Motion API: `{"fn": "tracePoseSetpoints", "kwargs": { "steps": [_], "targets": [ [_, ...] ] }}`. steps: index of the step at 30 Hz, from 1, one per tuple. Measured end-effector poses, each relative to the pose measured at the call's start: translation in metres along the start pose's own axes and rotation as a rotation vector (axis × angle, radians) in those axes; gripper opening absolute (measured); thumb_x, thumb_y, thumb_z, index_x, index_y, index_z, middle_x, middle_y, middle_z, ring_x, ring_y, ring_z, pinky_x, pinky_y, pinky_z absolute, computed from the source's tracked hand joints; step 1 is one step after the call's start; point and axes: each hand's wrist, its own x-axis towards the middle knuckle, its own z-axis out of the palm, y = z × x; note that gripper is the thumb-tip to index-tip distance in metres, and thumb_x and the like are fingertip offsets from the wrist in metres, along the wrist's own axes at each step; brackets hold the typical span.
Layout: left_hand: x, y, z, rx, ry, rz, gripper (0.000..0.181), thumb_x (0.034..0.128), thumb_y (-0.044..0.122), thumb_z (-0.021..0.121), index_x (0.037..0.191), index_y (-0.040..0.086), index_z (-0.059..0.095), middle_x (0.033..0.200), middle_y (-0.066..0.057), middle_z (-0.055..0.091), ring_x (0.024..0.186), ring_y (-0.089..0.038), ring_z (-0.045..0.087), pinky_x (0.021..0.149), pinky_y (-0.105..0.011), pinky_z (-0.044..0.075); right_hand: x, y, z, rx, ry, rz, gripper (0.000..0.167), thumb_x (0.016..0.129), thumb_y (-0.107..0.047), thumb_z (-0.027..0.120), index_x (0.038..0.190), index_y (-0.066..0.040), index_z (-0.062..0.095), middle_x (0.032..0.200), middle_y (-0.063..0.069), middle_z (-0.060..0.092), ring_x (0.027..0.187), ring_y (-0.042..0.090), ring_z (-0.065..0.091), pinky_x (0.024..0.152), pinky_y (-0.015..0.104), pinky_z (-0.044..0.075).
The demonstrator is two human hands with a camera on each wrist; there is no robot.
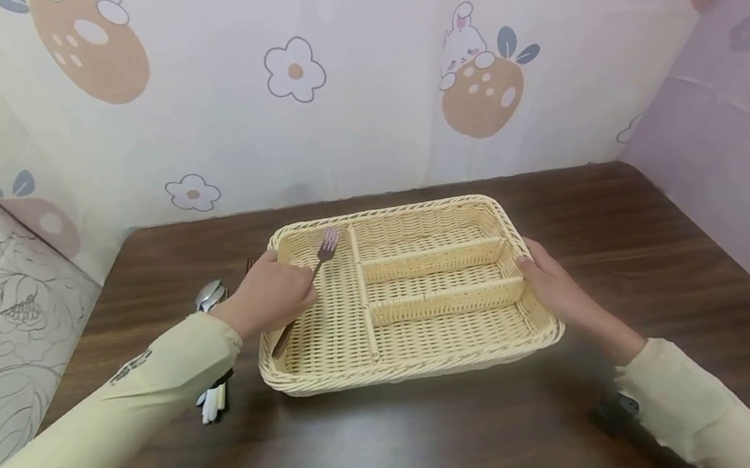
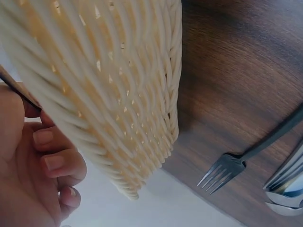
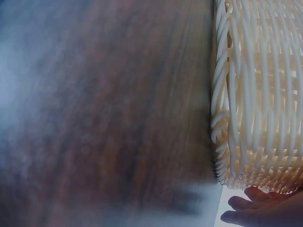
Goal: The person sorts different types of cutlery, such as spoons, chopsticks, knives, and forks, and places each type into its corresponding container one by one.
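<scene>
A cream woven basket [image 1: 410, 374] with several compartments stands on the table. Over its long left compartment, my left hand [image 1: 274, 288] pinches a dark fork [image 1: 326, 249], tines pointing away; in the left wrist view the left hand [image 2: 42, 165] is beside the basket wall [image 2: 118, 85] with its fingers curled. My right hand [image 1: 558, 287] grips the basket's right rim, thumb on top, and the right wrist view shows that hand [image 3: 265, 208] against the basket's side [image 3: 265, 94].
Left of the basket, spoons [image 1: 211, 292] and light-coloured handles [image 1: 213, 404] lie on the brown table [image 1: 393, 450]. Another fork [image 2: 225, 170] lies between the basket and the spoons [image 2: 286, 198]. A patterned cloth [image 1: 373, 121] hangs behind the table.
</scene>
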Motion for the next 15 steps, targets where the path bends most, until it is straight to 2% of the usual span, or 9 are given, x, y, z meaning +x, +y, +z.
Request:
{"fn": "tracePoseSetpoints", "kwargs": {
  "steps": [7, 11, 15],
  "targets": [
    [0.0022, 0.0003, 0.0050, 0.006, 0.011, 0.038, 0.031, 0.0899, 0.017, 0.050, 0.060, 0.015, 0.043, 0.046, 0.006, 0.037, 0.048, -0.012, 0.030, 0.066, -0.035, 0.033, 0.0010, 0.0002, 0.0003, -0.009, 0.000, -0.009, 0.054, 0.105, -0.025, 0.020, 0.151, -0.001, 0.002, 0.141, 0.035, 0.027, 0.118, 0.044, 0.043, 0.101, 0.054, 0.031],
    [0.0064, 0.0006, 0.0059, 0.024, -0.048, 0.040, 0.033, 0.0923, 0.020, 0.049, 0.061, 0.016, 0.043, 0.048, 0.006, 0.036, 0.050, -0.013, 0.025, 0.063, -0.033, 0.026, 0.0007, -0.0002, 0.0000, -0.011, -0.002, -0.012, 0.055, 0.105, -0.024, 0.020, 0.150, -0.001, 0.002, 0.140, 0.035, 0.027, 0.119, 0.044, 0.042, 0.102, 0.055, 0.030],
    [0.0102, 0.0014, 0.0063, 0.079, -0.112, 0.058, 0.033, 0.0938, 0.022, 0.050, 0.062, 0.015, 0.045, 0.049, 0.006, 0.038, 0.050, -0.013, 0.026, 0.065, -0.033, 0.028, 0.0004, -0.0003, -0.0003, -0.016, -0.007, -0.020, 0.055, 0.105, -0.024, 0.020, 0.150, 0.000, 0.001, 0.141, 0.036, 0.026, 0.120, 0.044, 0.041, 0.104, 0.055, 0.027]
  ]
}}
